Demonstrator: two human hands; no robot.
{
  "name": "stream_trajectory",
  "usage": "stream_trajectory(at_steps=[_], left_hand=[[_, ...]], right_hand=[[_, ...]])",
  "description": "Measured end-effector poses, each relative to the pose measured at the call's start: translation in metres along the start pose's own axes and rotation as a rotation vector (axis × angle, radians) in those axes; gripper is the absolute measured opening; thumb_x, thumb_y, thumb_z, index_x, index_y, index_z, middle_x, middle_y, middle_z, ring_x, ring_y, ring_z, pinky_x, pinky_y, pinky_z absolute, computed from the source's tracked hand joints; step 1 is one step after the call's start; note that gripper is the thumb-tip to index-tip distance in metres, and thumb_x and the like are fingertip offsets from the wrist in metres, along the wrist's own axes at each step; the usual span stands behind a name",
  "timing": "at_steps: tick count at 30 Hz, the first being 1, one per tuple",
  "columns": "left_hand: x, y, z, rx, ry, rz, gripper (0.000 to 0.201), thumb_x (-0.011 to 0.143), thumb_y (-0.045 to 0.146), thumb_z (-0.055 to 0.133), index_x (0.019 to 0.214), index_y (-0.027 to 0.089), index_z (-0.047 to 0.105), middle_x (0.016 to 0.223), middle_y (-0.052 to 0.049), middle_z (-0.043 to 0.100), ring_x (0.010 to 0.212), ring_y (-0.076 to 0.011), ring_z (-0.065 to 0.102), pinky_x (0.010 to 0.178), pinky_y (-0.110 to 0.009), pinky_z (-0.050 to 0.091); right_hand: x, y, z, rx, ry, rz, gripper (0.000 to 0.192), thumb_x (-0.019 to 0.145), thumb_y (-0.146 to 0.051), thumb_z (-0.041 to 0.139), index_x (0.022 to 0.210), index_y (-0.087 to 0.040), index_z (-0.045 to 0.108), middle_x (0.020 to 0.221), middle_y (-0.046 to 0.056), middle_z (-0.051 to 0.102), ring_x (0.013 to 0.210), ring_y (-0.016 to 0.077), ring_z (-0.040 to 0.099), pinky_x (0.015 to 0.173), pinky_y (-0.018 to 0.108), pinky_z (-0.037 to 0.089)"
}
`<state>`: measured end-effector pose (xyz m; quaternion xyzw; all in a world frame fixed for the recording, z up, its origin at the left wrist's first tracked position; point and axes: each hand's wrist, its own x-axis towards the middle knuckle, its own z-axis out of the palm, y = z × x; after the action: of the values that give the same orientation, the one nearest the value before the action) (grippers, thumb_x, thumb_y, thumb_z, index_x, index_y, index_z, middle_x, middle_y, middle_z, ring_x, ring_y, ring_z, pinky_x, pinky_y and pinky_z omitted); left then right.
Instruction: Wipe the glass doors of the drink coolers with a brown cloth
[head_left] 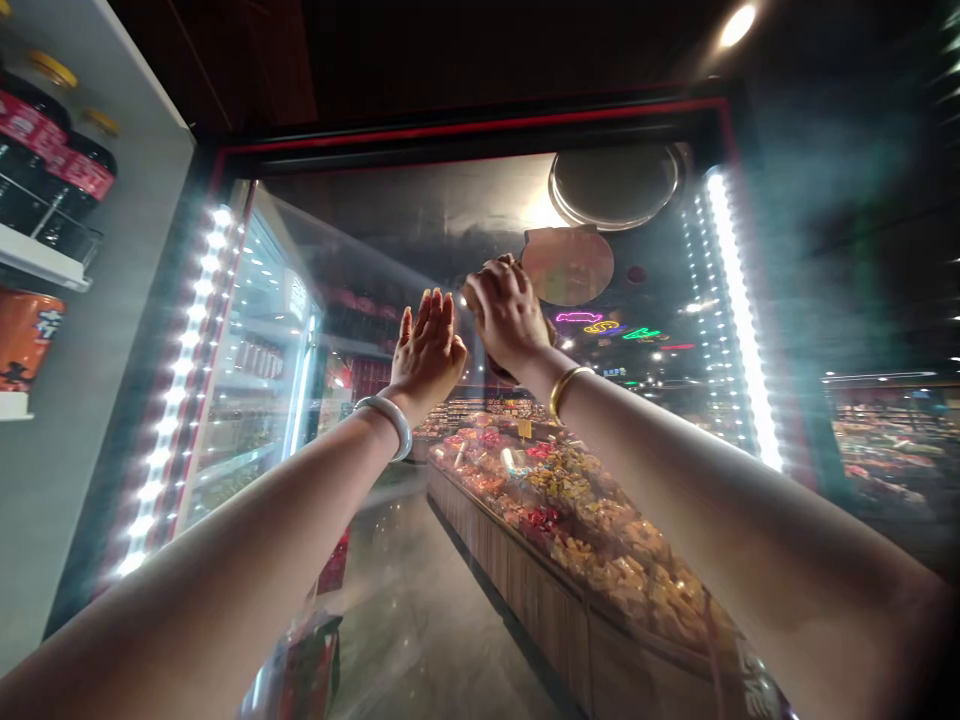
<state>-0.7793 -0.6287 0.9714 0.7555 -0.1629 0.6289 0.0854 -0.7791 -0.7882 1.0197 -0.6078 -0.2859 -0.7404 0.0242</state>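
A large glass pane (360, 250) in a dark frame with a thin red line fills the middle of the view. Both my arms reach up towards it. My left hand (426, 345), with a pale bangle (391, 425) at its wrist, is held flat, fingers stretched upward and nothing in it. Just right of it and slightly higher is my right hand (510, 308), its fingers bent over and its palm hidden. A dark shape shows around that hand's edge; whether it is a reflection or something held is unclear. A gold bangle (564, 392) circles my right wrist.
Left, a white shelf (45, 262) carries dark bottles (86, 165) with yellow caps, above an orange package (28, 335). Bright LED strips (739, 310) line the frame's sides. A long wooden counter (510, 555) heaped with colourful packaged goods (555, 490) appears in or through the glass.
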Motion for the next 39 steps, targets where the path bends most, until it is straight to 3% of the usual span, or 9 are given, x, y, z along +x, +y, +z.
stream_trajectory(at_steps=[3,6,12,19,24,28,31,35,39], left_hand=[[-0.004,-0.012,0.000,0.035,0.006,-0.003,0.072,0.102,0.029,0.031,0.169,0.011,0.012,0.178,-0.011,0.008,0.165,-0.0236,0.002,0.135,-0.046,0.000],[-0.011,-0.023,-0.003,0.056,-0.006,0.012,0.071,0.103,0.029,0.029,0.169,0.011,0.010,0.178,-0.011,0.007,0.165,-0.0242,0.001,0.135,-0.048,0.001],[-0.021,-0.036,-0.009,0.091,-0.042,-0.002,0.070,0.103,0.027,0.027,0.168,0.008,0.011,0.177,-0.013,0.006,0.165,-0.0243,0.001,0.135,-0.047,0.000],[-0.027,-0.043,-0.001,0.043,-0.022,0.020,0.073,0.101,0.024,0.033,0.169,0.016,0.007,0.178,-0.010,0.008,0.165,-0.0245,0.004,0.135,-0.050,0.000],[-0.031,-0.047,0.002,0.070,-0.006,-0.006,0.071,0.101,0.025,0.031,0.168,0.011,0.011,0.177,-0.013,0.010,0.165,-0.0256,0.005,0.135,-0.050,0.001],[-0.036,-0.048,0.003,0.072,-0.014,-0.009,0.071,0.102,0.028,0.032,0.168,0.010,0.013,0.177,-0.014,0.011,0.165,-0.0262,0.005,0.135,-0.052,0.005],[-0.043,-0.048,0.003,0.068,0.005,0.010,0.070,0.103,0.027,0.032,0.168,0.011,0.012,0.176,-0.014,0.012,0.165,-0.0257,0.006,0.135,-0.052,0.006],[-0.052,-0.050,0.004,0.081,0.012,0.058,0.070,0.103,0.024,0.031,0.168,0.012,0.012,0.176,-0.013,0.013,0.164,-0.0235,0.007,0.136,-0.050,0.006],[-0.055,-0.057,0.008,0.116,0.040,0.070,0.071,0.102,0.022,0.034,0.168,0.012,0.013,0.176,-0.013,0.016,0.164,-0.0238,0.010,0.136,-0.051,0.009]], right_hand=[[-0.032,-0.014,-0.006,0.027,-0.088,-0.144,0.047,0.098,-0.022,0.051,0.144,-0.029,0.054,0.154,0.010,0.050,0.150,0.0343,0.038,0.126,0.059,0.039],[-0.054,-0.004,-0.018,0.017,-0.148,-0.291,0.048,0.098,-0.022,0.052,0.146,-0.032,0.052,0.156,0.007,0.050,0.148,0.0327,0.040,0.124,0.056,0.042],[-0.014,0.018,-0.006,0.031,-0.054,-0.098,0.047,0.096,-0.014,0.050,0.140,-0.026,0.055,0.155,0.011,0.048,0.152,0.0345,0.034,0.125,0.060,0.038],[0.009,0.025,0.009,0.001,-0.028,-0.112,0.048,0.093,-0.016,0.055,0.140,-0.025,0.056,0.153,0.011,0.048,0.149,0.0359,0.035,0.126,0.062,0.035],[0.005,-0.013,0.021,-0.004,-0.028,-0.057,0.039,0.096,-0.016,0.050,0.134,-0.022,0.061,0.148,0.014,0.051,0.149,0.0370,0.034,0.125,0.063,0.036],[-0.026,-0.037,0.022,0.019,-0.160,-0.245,0.039,0.101,-0.024,0.049,0.138,-0.026,0.059,0.152,0.010,0.051,0.147,0.0328,0.038,0.125,0.053,0.041],[-0.043,-0.018,0.010,0.020,-0.186,-0.325,0.038,0.100,-0.023,0.051,0.137,-0.028,0.060,0.150,0.008,0.054,0.146,0.0297,0.040,0.124,0.050,0.043],[-0.029,0.026,-0.002,-0.008,-0.056,-0.174,0.040,0.095,-0.015,0.051,0.132,-0.026,0.062,0.145,0.011,0.056,0.144,0.0328,0.043,0.121,0.057,0.044],[0.001,0.020,0.010,-0.013,0.028,-0.037,0.037,0.093,-0.014,0.053,0.127,-0.023,0.064,0.143,0.013,0.055,0.145,0.0364,0.040,0.121,0.061,0.043]])
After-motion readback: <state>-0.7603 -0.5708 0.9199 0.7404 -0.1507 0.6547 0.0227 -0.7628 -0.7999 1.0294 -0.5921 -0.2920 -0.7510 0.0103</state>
